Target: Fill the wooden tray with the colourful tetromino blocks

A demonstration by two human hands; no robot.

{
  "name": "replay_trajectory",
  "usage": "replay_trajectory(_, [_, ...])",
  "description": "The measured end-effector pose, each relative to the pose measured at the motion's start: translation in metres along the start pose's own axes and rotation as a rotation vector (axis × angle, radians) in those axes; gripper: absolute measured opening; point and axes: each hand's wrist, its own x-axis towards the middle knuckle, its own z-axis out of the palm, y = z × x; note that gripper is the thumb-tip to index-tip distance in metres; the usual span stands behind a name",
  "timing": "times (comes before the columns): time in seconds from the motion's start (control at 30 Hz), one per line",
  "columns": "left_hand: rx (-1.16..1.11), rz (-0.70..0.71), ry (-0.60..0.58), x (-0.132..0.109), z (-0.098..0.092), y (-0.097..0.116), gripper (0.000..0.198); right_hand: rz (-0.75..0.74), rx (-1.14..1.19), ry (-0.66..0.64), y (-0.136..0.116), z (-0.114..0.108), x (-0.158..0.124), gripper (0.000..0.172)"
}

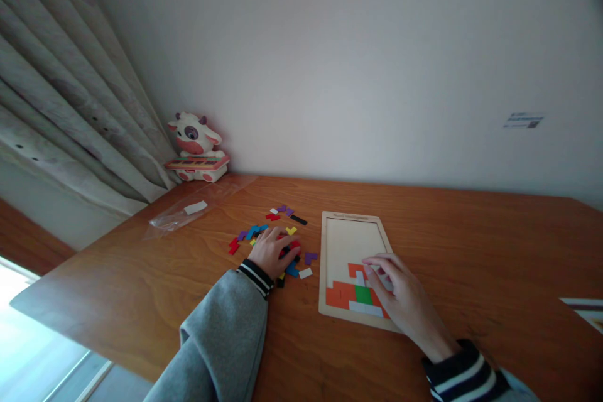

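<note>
A light wooden puzzle tray (330, 245) lies on the brown table, with orange, green and white pieces (362, 294) fitted along its near end. My right hand (400, 298) rests on the tray, its fingers curled down onto a white piece among the placed ones. Left of the tray lies a scatter of loose coloured pieces (273, 226): red, blue, purple, yellow, black, white. My left hand (273, 252) lies on that pile, fingers bent over a red piece (292, 246).
A cow-shaped toy (195, 147) stands at the back left by the curtain (70, 113). A clear plastic bag (188, 210) with a white label lies on the table near it. Something striped pokes in at the right edge (586, 311). The table's left edge (70, 276) drops off near a window.
</note>
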Motion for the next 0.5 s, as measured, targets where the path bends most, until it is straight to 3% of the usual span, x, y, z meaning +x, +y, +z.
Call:
replay_trajectory(0.17, [0.01,0.03,-0.035,-0.001,-0.007,0.002,0.034,-0.005,0.008,-0.011,0.0,0.001,0.0,0.025])
replay_trajectory(0.5, [-0.048,0.088,-0.075,-0.002,-0.001,0.019,0.038,-0.015,0.018,-0.01,-0.001,0.002,-0.001,0.023])
